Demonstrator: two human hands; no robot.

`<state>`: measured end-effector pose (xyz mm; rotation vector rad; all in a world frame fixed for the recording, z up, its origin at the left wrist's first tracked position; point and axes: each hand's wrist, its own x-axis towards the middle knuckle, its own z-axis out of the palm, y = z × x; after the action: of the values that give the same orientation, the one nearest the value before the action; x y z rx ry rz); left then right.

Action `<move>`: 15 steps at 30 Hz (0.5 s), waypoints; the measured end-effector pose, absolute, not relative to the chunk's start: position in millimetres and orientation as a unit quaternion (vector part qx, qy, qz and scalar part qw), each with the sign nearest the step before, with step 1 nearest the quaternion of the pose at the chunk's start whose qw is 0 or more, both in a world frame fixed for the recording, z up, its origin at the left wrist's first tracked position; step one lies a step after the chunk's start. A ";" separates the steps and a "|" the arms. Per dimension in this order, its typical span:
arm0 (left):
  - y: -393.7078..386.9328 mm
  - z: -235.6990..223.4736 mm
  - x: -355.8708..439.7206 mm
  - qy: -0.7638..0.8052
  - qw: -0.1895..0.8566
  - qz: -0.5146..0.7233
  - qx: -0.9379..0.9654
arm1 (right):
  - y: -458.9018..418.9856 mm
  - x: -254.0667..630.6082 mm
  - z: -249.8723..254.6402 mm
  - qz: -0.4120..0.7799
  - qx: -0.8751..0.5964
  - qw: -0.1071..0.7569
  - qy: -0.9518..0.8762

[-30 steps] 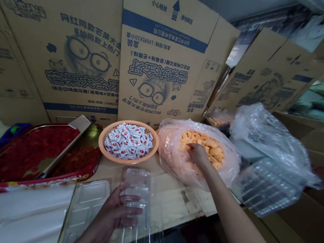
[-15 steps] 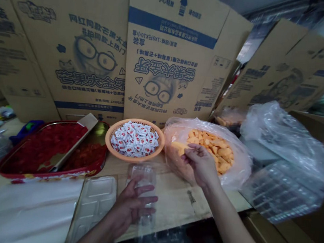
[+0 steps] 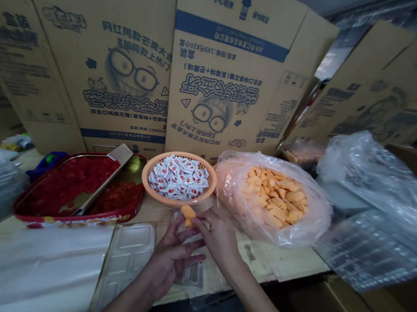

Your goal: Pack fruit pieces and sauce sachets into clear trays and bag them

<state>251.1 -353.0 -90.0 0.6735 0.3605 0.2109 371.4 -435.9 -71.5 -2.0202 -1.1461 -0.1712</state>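
Along the far side, printed cardboard cartons (image 3: 235, 67); before them, red-rimmed tray (image 3: 36, 220) at left, plastic bag (image 3: 318, 211) of orange pieces (image 3: 283, 201) at right, orange basket (image 3: 211, 186) of white sachets (image 3: 178, 176) between. Near centre, left hand (image 3: 169, 261) beside right hand (image 3: 222, 240); within curled left fingers, clear plastic tray (image 3: 192, 275); pinched in right fingertips, just near of basket and left of bag, single orange piece (image 3: 188, 213).

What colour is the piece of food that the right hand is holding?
The piece of food in the right hand is orange; the head view shows it.
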 end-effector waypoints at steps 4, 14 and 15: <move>-350.6 -88.2 247.9 0.190 0.921 0.076 0.332 | -450.7 420.3 -55.5 -0.169 -0.814 0.411 -0.374; -345.7 -86.0 232.1 0.198 0.916 0.058 0.345 | -473.8 562.5 -44.8 -0.160 -0.910 0.283 -0.256; -344.1 -86.0 230.6 0.198 0.916 0.059 0.344 | -473.5 561.0 -43.3 -0.167 -0.909 0.294 -0.245</move>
<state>230.6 -344.1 -86.0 0.7082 0.4071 0.1224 561.0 -473.5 -43.3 -2.4188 -0.6517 -0.4459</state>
